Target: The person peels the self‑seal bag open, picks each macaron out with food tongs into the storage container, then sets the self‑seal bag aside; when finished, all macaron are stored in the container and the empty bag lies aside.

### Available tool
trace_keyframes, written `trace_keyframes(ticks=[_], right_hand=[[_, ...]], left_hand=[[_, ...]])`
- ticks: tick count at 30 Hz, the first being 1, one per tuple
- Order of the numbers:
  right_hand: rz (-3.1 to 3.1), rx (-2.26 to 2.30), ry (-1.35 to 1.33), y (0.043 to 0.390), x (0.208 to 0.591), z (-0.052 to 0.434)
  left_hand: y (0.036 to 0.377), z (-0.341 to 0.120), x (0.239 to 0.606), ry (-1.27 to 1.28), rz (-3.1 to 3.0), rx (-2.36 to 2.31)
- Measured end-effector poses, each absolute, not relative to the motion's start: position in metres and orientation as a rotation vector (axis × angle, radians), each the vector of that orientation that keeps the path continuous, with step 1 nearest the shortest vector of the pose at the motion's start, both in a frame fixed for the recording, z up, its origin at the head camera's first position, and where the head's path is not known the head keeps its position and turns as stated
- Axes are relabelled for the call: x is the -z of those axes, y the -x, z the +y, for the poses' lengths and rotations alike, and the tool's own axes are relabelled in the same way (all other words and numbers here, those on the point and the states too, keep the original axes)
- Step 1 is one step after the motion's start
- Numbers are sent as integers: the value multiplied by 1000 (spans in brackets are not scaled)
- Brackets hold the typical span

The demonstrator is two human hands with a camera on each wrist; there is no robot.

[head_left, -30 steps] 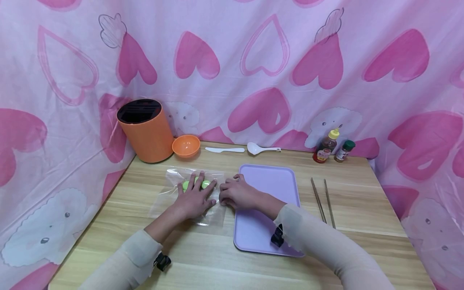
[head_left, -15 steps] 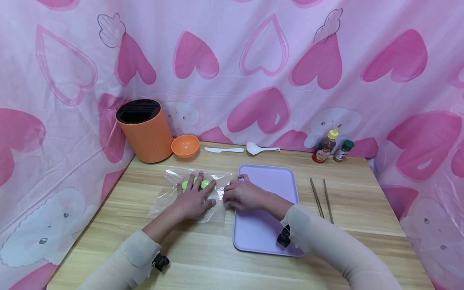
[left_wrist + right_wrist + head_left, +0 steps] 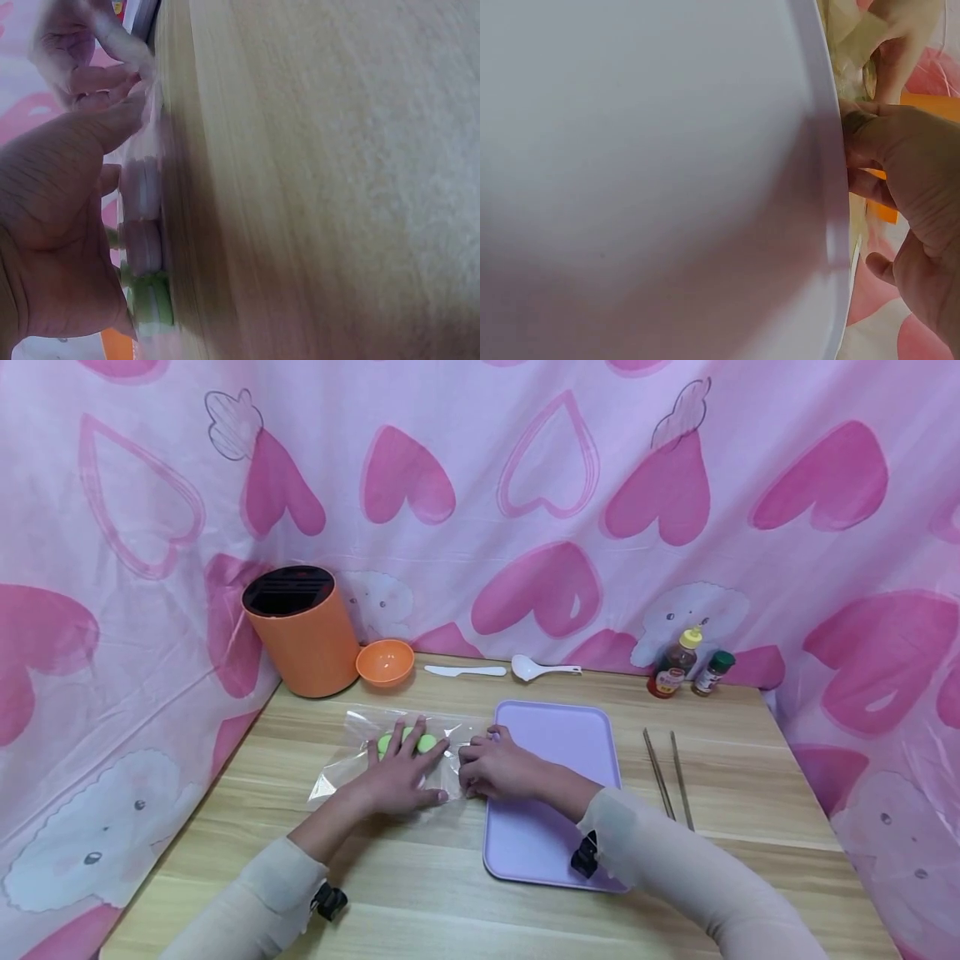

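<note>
Several macarons lie inside a clear plastic bag (image 3: 324, 785) on the table; a light green macaron (image 3: 427, 744) shows between the fingers. My left hand (image 3: 397, 781) rests on the bag with fingers spread over them. The left wrist view has a green macaron (image 3: 152, 300) and pale pinkish ones in a row under that palm. At the bag's right end my right hand (image 3: 498, 766), fingers curled, pinches the film just over the left rim of a lilac tray (image 3: 555, 727). Its thumb (image 3: 866, 135) meets the fingertips by the tray rim in the right wrist view.
Metal chopsticks (image 3: 682, 781) lie right of the tray. Along the back stand an orange knife block (image 3: 303, 647), an orange bowl (image 3: 386, 664), a white knife (image 3: 465, 671), a white ladle (image 3: 528, 667), a yellow-capped sauce bottle (image 3: 672, 668) and a green-capped jar (image 3: 712, 673).
The right hand has shifted slightly right, and the bag's right end now reaches toward the tray. The bag's near edge has creased and drawn upward. The left hand has barely moved.
</note>
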State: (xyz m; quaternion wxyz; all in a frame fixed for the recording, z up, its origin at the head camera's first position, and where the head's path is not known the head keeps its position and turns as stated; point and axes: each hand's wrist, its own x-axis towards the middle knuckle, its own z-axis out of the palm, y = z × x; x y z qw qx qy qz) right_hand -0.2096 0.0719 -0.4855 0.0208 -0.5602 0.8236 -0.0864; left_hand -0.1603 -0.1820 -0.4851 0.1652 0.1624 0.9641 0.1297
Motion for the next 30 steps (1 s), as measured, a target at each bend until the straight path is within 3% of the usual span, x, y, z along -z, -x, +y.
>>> trace_keyframes(ticks=[14,24,30], right_hand=[[2549,176,1906,196,481,69],[2464,266,1646,188,478,63],[2421,335,1636,186,475,69]], left_hand=[[161,-179,482,-438,2742,-321],[161,-177,482,-409,2727,-327],[160,-177,480,-401,2725,-338]])
